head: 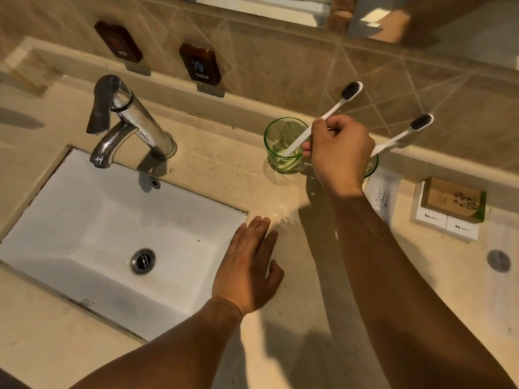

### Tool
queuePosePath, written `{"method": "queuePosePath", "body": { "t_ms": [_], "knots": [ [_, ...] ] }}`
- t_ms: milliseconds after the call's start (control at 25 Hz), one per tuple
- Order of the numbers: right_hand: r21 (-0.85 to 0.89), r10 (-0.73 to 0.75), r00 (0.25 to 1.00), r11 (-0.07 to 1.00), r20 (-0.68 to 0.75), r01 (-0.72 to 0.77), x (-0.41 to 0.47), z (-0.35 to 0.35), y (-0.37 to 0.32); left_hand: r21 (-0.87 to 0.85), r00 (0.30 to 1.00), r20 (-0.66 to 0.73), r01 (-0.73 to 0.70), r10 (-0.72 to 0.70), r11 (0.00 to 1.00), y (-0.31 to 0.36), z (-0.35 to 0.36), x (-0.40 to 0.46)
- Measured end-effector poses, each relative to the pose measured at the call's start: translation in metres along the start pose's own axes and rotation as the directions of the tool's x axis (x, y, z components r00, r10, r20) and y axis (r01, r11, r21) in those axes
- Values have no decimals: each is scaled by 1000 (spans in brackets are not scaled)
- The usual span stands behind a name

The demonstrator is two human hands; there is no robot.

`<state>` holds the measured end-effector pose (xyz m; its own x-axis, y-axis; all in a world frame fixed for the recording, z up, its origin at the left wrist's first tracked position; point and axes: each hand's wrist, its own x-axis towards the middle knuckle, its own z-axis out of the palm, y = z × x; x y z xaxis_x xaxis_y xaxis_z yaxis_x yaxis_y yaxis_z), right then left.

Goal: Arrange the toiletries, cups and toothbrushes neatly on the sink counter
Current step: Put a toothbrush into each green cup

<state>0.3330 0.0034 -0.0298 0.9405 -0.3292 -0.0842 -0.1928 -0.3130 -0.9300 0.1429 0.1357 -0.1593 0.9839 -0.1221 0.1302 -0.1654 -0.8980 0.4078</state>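
Note:
A green glass cup stands on the beige counter right of the tap. My right hand pinches a white toothbrush with dark bristles; its handle end sits inside that cup and leans right. A second green cup is mostly hidden behind my right hand, with another white toothbrush leaning out of it. My left hand lies flat with straight fingers at the sink's right rim, holding nothing. A white sachet and small boxes lie further right.
A white rectangular sink with a chrome tap fills the left. Brown HOT and COLD signs hang on the tiled wall. A round metal cap sits in the counter at far right.

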Motion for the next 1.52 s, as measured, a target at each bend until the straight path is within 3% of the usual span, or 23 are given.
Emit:
{"method": "queuePosePath", "body": {
  "t_ms": [720,1520],
  "knots": [
    [-201,38,996,979,78,-21,12,1,1,-13,1000,8,7,-7,1000,2,-2,1],
    [-130,67,993,990,97,-54,17,-5,1,-22,999,43,15,-14,1000,2,-4,3]
  ]
}}
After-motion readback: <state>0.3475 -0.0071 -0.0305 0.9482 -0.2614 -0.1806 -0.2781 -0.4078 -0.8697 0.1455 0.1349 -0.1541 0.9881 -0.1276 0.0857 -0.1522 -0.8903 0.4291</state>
